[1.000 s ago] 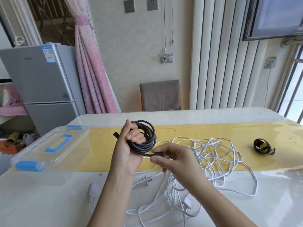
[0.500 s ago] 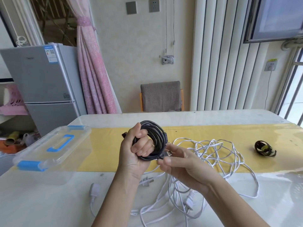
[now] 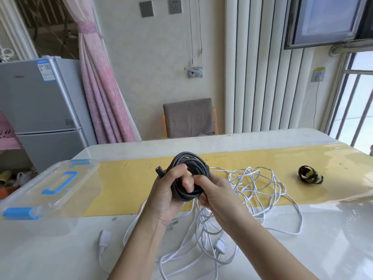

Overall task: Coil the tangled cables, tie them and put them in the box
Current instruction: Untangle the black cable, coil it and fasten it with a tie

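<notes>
Pale tabletop with a yellow runner across it fills the near part of the room, and a grey-cushioned chair stands at its far side. Above the runner, the person's left hand grips a black cable coil. Its fingers curl through the middle of the loops, so the coil stands upright over and around the knuckles. One black connector end pokes out just beyond that hand's far edge. The right hand is pressed against the coil's other side, touching the left hand's fingers, thumb and curled fingers pinching the loops low down. Under both hands and spreading away past the right one lies the tangle of white cables, loose on the table, with a white plug beneath the right wrist. Well out to the left of the left hand sits the clear box with blue latches, lid on. Far off beyond the right hand lies a small black and yellow bundle.
</notes>
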Demonstrator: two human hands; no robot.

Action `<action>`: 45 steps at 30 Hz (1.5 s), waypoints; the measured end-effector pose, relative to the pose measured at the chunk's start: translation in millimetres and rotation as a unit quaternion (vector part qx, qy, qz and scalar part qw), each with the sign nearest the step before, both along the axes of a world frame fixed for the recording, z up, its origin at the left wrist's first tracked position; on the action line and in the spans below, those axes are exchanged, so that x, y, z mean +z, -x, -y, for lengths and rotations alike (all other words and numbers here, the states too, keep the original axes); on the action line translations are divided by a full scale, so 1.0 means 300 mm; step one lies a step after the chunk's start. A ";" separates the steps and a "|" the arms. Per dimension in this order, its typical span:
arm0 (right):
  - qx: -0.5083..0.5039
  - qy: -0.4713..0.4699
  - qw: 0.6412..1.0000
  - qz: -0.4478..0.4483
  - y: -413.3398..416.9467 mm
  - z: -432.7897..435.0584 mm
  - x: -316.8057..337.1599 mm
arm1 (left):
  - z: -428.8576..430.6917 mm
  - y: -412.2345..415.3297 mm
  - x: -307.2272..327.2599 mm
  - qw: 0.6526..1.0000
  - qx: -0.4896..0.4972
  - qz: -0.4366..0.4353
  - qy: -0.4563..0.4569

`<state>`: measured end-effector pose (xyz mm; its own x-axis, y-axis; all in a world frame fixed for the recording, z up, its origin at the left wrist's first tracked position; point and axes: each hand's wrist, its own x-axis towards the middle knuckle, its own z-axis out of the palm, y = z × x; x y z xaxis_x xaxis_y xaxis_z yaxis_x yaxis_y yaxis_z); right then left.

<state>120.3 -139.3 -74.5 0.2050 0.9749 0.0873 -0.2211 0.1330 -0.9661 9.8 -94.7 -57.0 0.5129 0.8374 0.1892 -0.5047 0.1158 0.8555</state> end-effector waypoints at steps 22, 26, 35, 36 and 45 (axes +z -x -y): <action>0.129 -0.052 0.981 0.138 -0.056 0.016 0.021 | 0.076 0.099 0.002 0.982 0.021 -0.125 -0.141; 0.207 -0.051 0.957 0.196 -0.047 0.031 0.017 | 0.082 0.179 -0.012 0.966 -0.092 -0.177 -0.164; 0.046 -0.012 0.951 0.306 -0.089 0.057 0.087 | 0.067 0.143 0.007 0.961 0.040 -0.247 -0.115; 0.039 -0.010 0.940 0.338 -0.110 0.068 0.106 | 0.069 0.125 0.014 0.961 0.033 -0.251 -0.111; 0.054 0.086 0.833 0.544 -0.324 0.149 0.291 | 0.103 -0.136 0.085 0.931 -0.075 -0.347 -0.088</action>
<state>217.5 -184.1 13.0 0.0060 0.9997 0.0219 0.7967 0.0085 -0.6044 50.7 -125.7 -31.6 0.6712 0.7340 -0.1034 0.1872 -0.0328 0.9818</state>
